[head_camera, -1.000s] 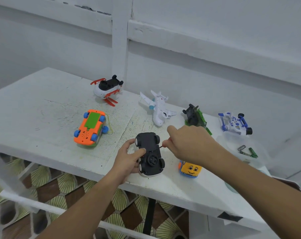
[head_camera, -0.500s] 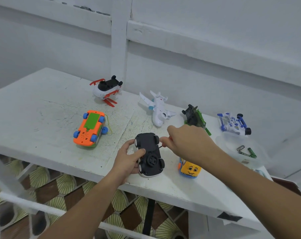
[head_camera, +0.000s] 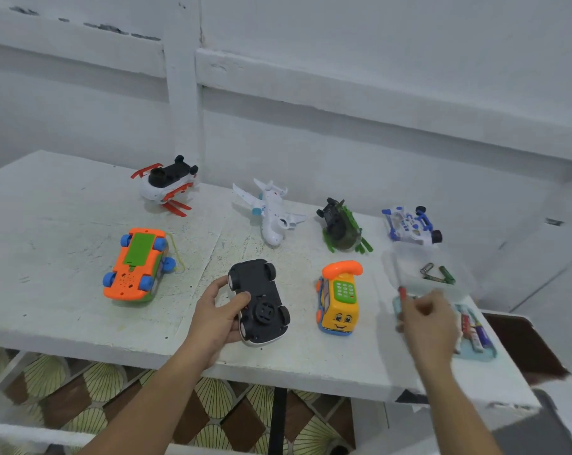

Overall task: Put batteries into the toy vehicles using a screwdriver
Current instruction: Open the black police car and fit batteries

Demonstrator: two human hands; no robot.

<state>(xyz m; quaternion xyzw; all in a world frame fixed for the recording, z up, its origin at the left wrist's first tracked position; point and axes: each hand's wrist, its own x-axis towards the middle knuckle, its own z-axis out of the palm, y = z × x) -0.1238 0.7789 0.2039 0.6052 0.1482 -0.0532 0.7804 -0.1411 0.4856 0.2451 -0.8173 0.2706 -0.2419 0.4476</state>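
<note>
A black toy car (head_camera: 258,297) lies upside down near the table's front edge, its underside and round hub facing up. My left hand (head_camera: 212,320) grips its left side, thumb across the chassis. My right hand (head_camera: 429,323) is blurred at the right, well away from the car, fingers curled around a small screwdriver (head_camera: 402,292) whose red end sticks up. That hand hovers over a light blue tray (head_camera: 475,354) holding several batteries (head_camera: 473,330).
On the white table (head_camera: 64,307) lie an overturned orange car (head_camera: 137,264), a yellow phone toy (head_camera: 340,300), a white-red helicopter (head_camera: 166,185), a white plane (head_camera: 271,215), a green-black toy (head_camera: 342,228) and a blue-white racer (head_camera: 409,224). Green batteries (head_camera: 437,275) sit in a clear dish.
My right hand pulled the screwdriver off the black car and swung right to the battery tray, uncovering the yellow phone toy. The left hand kept its hold on the car.
</note>
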